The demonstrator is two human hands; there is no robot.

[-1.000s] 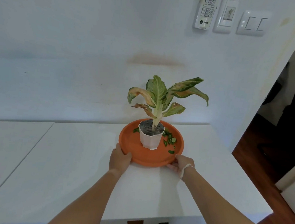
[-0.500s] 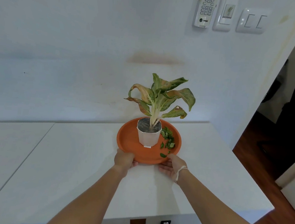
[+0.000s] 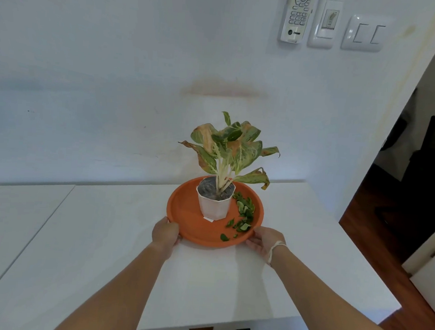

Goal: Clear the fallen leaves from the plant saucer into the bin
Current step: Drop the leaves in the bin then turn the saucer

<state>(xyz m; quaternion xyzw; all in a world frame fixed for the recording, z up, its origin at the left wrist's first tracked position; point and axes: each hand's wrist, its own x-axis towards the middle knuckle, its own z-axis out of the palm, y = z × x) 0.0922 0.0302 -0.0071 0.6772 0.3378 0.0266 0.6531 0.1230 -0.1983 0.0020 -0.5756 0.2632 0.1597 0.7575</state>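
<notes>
- An orange plant saucer point(image 3: 181, 214) sits on a white tabletop point(image 3: 100, 246), near the wall and toward the table's right end.
- A white faceted pot point(image 3: 214, 206) stands upright in the saucer, set toward its far side, with a small white tag at its base.
- The plant point(image 3: 228, 150) in the pot carries green leaves mottled with orange and brown; several droop to the right, over the saucer's edge.
- Fallen leaves point(image 3: 243, 215), small and green, lie scattered in the saucer's right half, running from beside the pot down toward the near rim; one piece lies apart, close to the near rim.
- The left hand point(image 3: 165, 235) grasps the saucer's near-left rim, thumb on top of the rim and fingers curled under it.
- The right hand point(image 3: 263, 242) holds the near-right rim, its fingers tucked under the edge; a thin white band circles that wrist.
- Both forearms reach forward over the tabletop from the lower edge of the view.
- On the wall above, a white remote control point(image 3: 297, 15) hangs in a holder, with a thermostat panel point(image 3: 326, 22) just beside it and a double light switch point(image 3: 367, 33) further right.
- To the right, a doorway opens onto a dark wooden floor point(image 3: 377, 242).
- No bin shows in view.
</notes>
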